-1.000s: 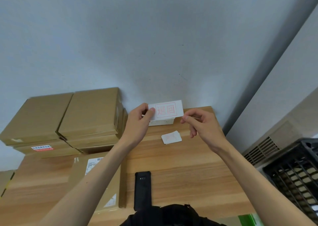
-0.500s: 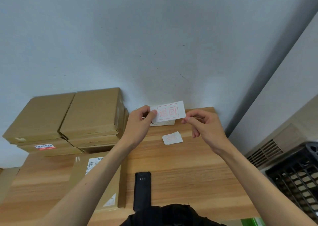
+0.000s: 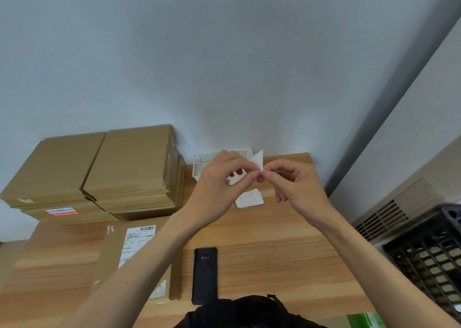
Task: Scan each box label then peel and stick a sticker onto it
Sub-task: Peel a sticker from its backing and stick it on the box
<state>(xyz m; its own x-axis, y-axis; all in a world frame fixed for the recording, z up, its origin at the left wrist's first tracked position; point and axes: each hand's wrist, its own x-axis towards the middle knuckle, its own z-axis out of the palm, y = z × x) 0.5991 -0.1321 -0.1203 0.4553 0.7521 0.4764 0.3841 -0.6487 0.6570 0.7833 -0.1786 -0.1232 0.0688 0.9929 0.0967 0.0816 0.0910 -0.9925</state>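
A white sticker (image 3: 258, 160) with red print is held up over the back of the wooden table (image 3: 274, 248). My left hand (image 3: 219, 178) pinches it from the left, and my right hand (image 3: 291, 185) pinches its corner from the right, fingertips nearly meeting. A flat cardboard box (image 3: 129, 253) with a white barcode label (image 3: 137, 243) lies under my left forearm. The black handheld scanner (image 3: 204, 275) lies on the table beside that box. More white stickers (image 3: 249, 199) lie on the table below my hands.
Two stacks of brown boxes (image 3: 99, 168) stand at the back left against the wall. A white perforated basket (image 3: 212, 158) sits behind my hands. A black plastic crate (image 3: 429, 260) is off the table's right side.
The sticker was held flat facing me by the left hand; now it is turned edge-on, and the right hand has closed in and pinches its corner.
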